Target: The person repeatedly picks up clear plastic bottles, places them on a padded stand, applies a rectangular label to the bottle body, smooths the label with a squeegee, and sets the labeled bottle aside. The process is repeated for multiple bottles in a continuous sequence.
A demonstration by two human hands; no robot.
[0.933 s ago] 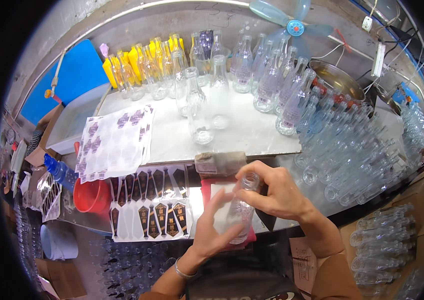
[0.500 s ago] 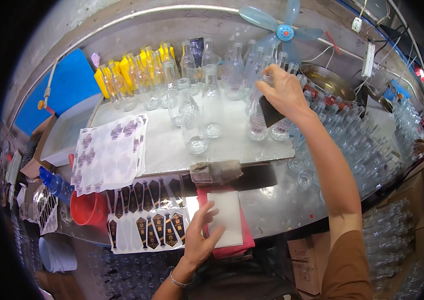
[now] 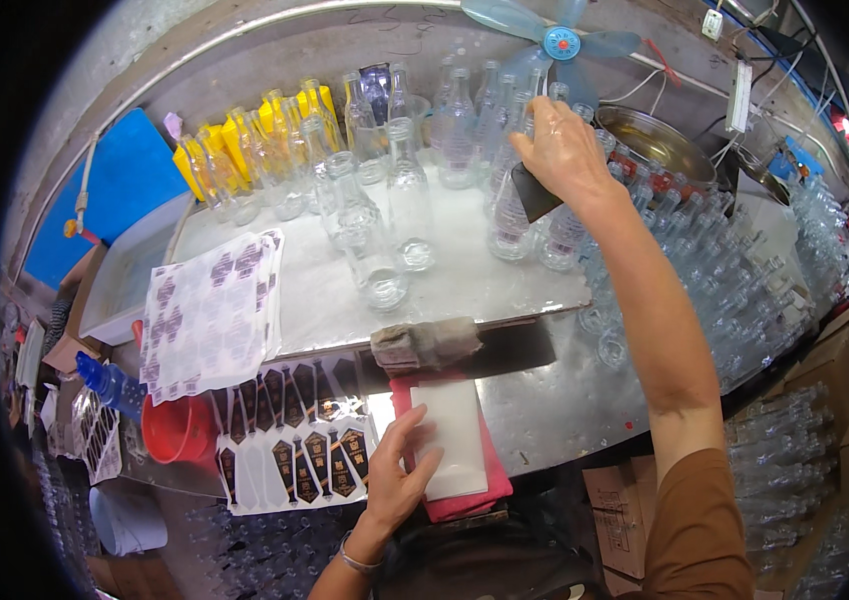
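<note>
My right hand [image 3: 566,150] reaches across to the far right of the white board, among clear glass bottles. A dark flat piece [image 3: 532,195], perhaps a scraper, sticks out below its curled fingers. The fingertips are at the neck of a bottle [image 3: 510,228] with printing on its side; whether they grip it is hidden. My left hand [image 3: 399,478] is open, thumb and fingers apart, at the left edge of a white pad [image 3: 454,435] on a pink cloth [image 3: 492,478]. Two plain bottles, a nearer one [image 3: 380,275] and another [image 3: 410,215], stand mid-board.
Label sheets [image 3: 209,310] lie on the white board [image 3: 464,285], with dark stickers [image 3: 294,450] below. A rolled grey cloth [image 3: 426,344] sits at its front edge. A red bucket [image 3: 176,430] stands left; many bottles [image 3: 714,280] crowd the right. A blue fan [image 3: 561,43] is behind.
The view has shifted slightly. My right hand has moved a little farther away over the bottles, still with the dark piece. My left hand stays beside the pad.
</note>
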